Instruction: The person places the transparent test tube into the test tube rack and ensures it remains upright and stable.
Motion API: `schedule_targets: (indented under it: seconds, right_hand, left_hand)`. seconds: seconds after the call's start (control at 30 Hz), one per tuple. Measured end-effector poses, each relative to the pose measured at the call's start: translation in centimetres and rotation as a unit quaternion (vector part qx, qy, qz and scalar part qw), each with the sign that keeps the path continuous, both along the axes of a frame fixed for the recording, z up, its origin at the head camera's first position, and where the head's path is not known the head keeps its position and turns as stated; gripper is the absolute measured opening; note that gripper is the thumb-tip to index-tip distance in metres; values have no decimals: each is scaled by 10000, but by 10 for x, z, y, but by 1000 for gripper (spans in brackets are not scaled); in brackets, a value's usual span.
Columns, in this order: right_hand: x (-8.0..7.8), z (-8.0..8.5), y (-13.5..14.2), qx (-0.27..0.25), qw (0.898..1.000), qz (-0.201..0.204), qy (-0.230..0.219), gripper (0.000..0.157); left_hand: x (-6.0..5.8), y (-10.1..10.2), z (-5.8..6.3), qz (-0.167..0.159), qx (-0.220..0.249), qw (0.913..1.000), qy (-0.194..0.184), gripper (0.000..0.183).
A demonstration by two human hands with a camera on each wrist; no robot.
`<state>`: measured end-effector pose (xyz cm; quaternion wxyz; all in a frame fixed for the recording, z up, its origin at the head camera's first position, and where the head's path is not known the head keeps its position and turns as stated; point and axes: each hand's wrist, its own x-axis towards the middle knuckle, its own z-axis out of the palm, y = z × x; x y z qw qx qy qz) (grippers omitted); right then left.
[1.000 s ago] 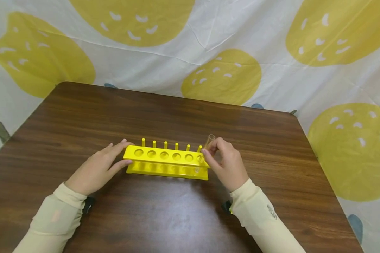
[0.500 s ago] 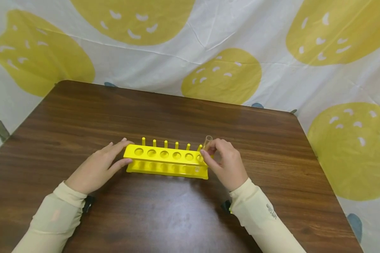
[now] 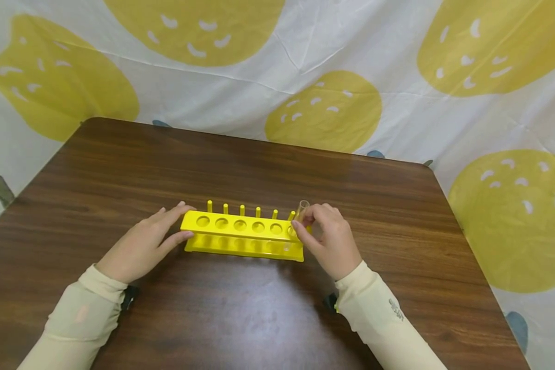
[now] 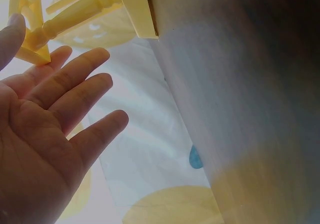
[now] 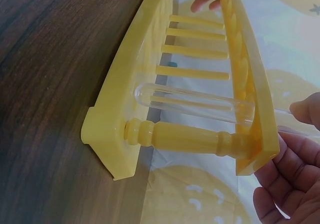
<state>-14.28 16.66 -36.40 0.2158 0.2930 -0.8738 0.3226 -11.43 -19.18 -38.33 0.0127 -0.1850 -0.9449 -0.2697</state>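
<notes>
A yellow test tube rack [image 3: 231, 235] stands on the table in the head view, with a row of holes and several pegs behind. My left hand [image 3: 139, 247] holds the rack's left end, thumb at the front edge and index finger behind; the other fingers [image 4: 82, 102] extend freely in the left wrist view. Between thumb and fingers, my right hand [image 3: 332, 240] pinches a clear test tube [image 3: 303, 206] near its open top. In the right wrist view the tube [image 5: 192, 103] passes through the top plate's end hole, its rounded bottom near the lower plate.
The brown wooden table [image 3: 259, 318] extends around the rack. Behind it hangs a white cloth [image 3: 236, 92] with yellow fruit prints. A turned yellow end post [image 5: 187, 136] joins the rack's plates beside the tube.
The test tube has sunk slightly and its top has shifted a little left, so it stands more upright. My left hand and the rack have stayed almost still.
</notes>
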Motion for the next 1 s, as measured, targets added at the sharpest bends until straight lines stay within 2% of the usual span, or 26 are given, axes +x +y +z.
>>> schedule_targets:
  seconds: [1.0]
  right_hand:
    - [1, 0, -1, 172, 9997, 144, -108, 16]
  left_hand:
    - [1, -1, 1, -1, 15, 10000, -59, 54]
